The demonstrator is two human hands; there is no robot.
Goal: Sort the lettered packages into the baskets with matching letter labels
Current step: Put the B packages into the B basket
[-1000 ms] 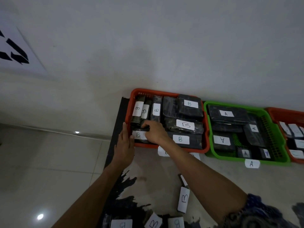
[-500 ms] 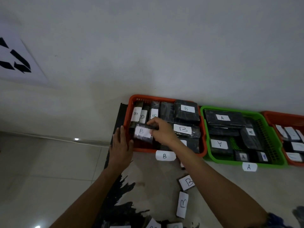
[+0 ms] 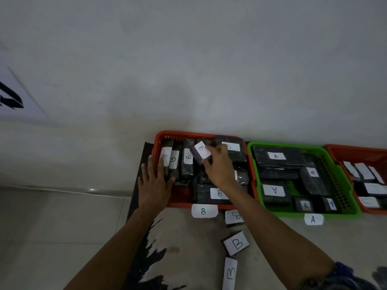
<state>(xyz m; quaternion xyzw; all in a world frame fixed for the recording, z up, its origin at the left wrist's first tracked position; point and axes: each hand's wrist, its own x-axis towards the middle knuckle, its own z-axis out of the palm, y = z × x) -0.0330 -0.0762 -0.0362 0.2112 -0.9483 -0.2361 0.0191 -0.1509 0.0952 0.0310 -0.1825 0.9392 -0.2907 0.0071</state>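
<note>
My right hand (image 3: 218,168) grips a small black package with a white B label (image 3: 200,151), held tilted over the back of the red basket (image 3: 180,135). The basket holds several black B packages and has a B tag (image 3: 204,211) at its front. My left hand (image 3: 154,181) lies flat, fingers spread, on the basket's left rim beside upright B packages (image 3: 173,162). Three loose B packages lie on the floor: one (image 3: 234,217) by the basket, one (image 3: 236,243) nearer me, one (image 3: 230,273) at the bottom.
A green basket (image 3: 343,189) of A packages stands to the right, with an A tag (image 3: 313,219) in front. Another red basket (image 3: 356,149) with white-labelled packages sits at the far right edge. The baskets stand against a white wall. Pale floor tiles lie to the left.
My right hand lifted a B package from the front left of the red basket and carried it up toward the basket's back. My left hand slid onto the left rim.
</note>
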